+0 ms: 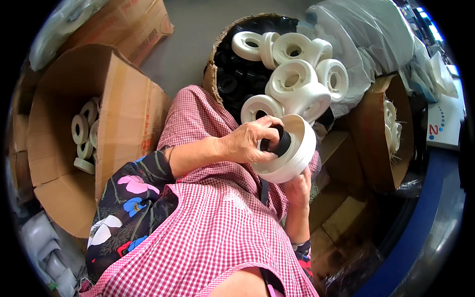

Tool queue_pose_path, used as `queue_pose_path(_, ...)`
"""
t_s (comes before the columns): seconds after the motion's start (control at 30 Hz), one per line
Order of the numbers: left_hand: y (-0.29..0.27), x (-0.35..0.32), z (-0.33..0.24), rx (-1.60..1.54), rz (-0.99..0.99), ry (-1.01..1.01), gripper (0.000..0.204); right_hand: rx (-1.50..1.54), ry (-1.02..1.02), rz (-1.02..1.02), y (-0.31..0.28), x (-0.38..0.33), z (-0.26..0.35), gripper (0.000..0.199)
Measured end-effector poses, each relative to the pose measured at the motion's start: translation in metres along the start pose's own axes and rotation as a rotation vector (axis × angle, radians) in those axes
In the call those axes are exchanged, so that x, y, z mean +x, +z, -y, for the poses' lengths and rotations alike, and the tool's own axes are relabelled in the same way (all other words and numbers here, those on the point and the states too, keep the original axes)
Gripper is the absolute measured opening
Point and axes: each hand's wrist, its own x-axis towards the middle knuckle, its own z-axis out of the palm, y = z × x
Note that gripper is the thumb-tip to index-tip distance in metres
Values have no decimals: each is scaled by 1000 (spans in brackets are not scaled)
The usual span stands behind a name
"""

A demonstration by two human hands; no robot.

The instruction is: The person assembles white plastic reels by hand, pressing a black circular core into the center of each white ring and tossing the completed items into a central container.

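My left hand (pixel 245 142) grips a black threaded plastic ring (pixel 283 142), with the thumb and fingers curled around its side. The ring sits partly inside the mouth of a white bowl-shaped plastic housing (pixel 305 148), which is tilted toward me. My right hand (pixel 299 187) holds this housing from below and the right; some of its fingers are hidden behind it. Just beyond, several white round plastic housings (pixel 293 75) with central holes are piled on top of a carton of black plastic parts (pixel 240 74).
An open cardboard box (pixel 126 114) at the left contains white plastic rings (pixel 84 133). Another carton (pixel 378 128) stands at the right with more white parts. A clear plastic bag (pixel 366 39) lies at the far right. Along the right edge runs a blue surface (pixel 420 227).
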Motion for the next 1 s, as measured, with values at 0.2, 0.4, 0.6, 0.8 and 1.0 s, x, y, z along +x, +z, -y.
queue_pose_path(0.2, 0, -14, -7, -264, -6, -272, 71, -356, -61, 46, 24, -2, 7, 89)
queue_pose_path(0.4, -11, -6, -18, -1026, 181, -712, 57, -1239, -698, 283, 35, 7, 23, 86)
queue_pose_path(0.6, 6, -22, 31, -1443, 293, -663, 53, -1230, -654, 489, 42, 15, 43, 83)
queue_pose_path(0.8, 3, -18, 5, -1111, 212, -663, 72, -1256, -565, 503, 48, 14, 48, 93)
queue_pose_path(1.0, -7, -15, 2, -689, 170, -589, 77, -945, -285, 374, 27, 11, 22, 101)
